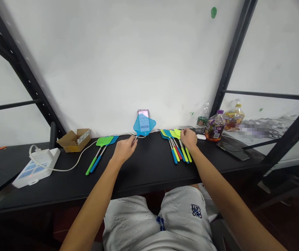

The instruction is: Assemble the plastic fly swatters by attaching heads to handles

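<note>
My left hand (124,149) is closed around the thin shaft of a blue fly swatter (144,126), just below its mesh head. That head stands up against the white wall, in front of a phone with a lit screen (143,112); the handle is hidden by my hand. To the right, my right hand (189,138) is closed at the head end of a yellow-green fly swatter (188,155), whose head it covers. Beside it several fly swatters (176,146) lie fanned together, with blue, yellow-green and red handles. On the left lie a green fly swatter (104,141) and a blue one (99,159).
An open cardboard box (73,141) and a white power strip (38,168) with a cable stand at the left. At the right are a clear bottle (203,118), a purple-capped bottle (215,126), a yellow-capped bottle (234,116) and a dark phone (233,151). Black frame posts flank the black table (144,170).
</note>
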The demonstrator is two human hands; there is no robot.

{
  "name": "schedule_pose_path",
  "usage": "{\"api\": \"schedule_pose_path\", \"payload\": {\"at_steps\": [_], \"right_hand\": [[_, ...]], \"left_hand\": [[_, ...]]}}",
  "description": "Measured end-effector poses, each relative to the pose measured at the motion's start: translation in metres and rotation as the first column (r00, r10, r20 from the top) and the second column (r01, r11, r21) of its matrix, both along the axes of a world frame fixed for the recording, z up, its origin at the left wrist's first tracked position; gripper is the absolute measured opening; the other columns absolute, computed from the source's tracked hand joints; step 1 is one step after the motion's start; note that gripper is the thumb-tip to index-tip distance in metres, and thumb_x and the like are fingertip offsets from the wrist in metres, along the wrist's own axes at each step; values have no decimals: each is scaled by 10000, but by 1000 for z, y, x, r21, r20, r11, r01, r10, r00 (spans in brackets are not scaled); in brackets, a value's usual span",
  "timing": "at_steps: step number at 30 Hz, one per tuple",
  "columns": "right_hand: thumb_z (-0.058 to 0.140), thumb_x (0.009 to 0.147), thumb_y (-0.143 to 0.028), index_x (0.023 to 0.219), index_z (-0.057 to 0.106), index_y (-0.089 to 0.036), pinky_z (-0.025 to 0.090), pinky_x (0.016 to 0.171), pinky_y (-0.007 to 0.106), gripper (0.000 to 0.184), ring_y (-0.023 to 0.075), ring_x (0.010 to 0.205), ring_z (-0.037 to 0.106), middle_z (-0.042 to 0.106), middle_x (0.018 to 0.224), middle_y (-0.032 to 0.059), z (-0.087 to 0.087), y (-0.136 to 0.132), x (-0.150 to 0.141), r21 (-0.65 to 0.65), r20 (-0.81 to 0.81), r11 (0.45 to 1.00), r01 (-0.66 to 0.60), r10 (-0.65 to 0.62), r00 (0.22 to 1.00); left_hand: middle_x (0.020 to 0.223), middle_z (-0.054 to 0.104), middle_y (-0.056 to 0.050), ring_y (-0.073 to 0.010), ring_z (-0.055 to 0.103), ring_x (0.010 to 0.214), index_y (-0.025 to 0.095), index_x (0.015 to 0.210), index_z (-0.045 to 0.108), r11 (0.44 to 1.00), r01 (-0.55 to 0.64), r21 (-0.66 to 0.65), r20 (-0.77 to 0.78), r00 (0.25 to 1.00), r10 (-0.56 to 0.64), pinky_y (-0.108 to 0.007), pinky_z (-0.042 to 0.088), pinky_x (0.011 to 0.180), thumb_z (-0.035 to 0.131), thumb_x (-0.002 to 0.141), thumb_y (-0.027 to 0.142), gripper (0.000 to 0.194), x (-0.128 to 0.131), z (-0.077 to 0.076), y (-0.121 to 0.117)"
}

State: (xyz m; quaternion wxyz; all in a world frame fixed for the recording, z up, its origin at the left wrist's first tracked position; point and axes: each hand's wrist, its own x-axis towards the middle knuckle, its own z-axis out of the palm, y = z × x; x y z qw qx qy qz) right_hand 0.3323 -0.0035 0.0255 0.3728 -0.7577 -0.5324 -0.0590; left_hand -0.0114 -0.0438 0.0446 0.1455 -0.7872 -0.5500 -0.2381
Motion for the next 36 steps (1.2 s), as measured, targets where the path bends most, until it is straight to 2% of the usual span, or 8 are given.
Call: {"api": "schedule_pose_path", "payload": {"at_steps": [4,7,11,15,18,28,36], "right_hand": [[343,959,-412,892,626,-171,382,728,262,378,222,869,592,669,901,115,2,-4,-15,77,17,988,-131,130,991],[294,976,-452,855,626,-179,384,732,255,446,210,853,587,669,860,101,2,-8,-28,110,25,953,-284,283,959],[279,975,-461,824,639,-188,413,754,257,476,193,825,601,679,828,68,2,-10,-42,135,-43,847,-514,523,851],[385,918,-474,712,599,-194,439,655,255,408,176,689,595,622,665,22,-2,-9,-48,139,-141,754,-642,656,741],[458,871,-493,695,568,-200,434,572,247,359,159,598,566,570,596,-4,-4,-10,-49,141,-213,730,-669,682,699],[518,828,-533,761,592,-186,410,505,242,361,140,505,530,569,568,-6,0,-18,-50,53,-270,676,-735,719,641],[558,807,-562,719,619,-184,383,529,232,393,132,532,524,562,553,-11,-3,-15,-48,-1,-154,701,-713,704,693]], "left_hand": [[987,690,-84,-219,635,920,228,1087,593,993,73,-89,-66,995,-79,-280,380,743,296,985,406,361,13,-4,-5],[969,683,-84,-220,630,913,232,1069,598,985,99,-142,-93,989,-113,-286,391,755,275,988,410,377,24,-9,-8],[951,663,-79,-207,625,866,227,1100,589,972,175,-155,-142,970,-197,-284,391,734,269,989,369,367,33,-19,-8],[955,636,-69,-196,618,838,225,1096,582,966,217,-142,-121,965,-234,-281,388,704,264,992,332,351,34,-27,-3],[959,622,-64,-189,609,856,230,1079,580,965,220,-142,-78,970,-232,-277,394,720,262,995,337,346,32,-29,-1],[873,622,-50,-192,598,820,227,957,606,972,204,-120,-39,977,-209,-283,392,705,282,989,362,352,30,-29,0],[883,638,-55,-200,603,850,227,933,596,977,144,-159,-23,988,-150,-286,394,725,299,984,369,334,29,-27,-1]]}}
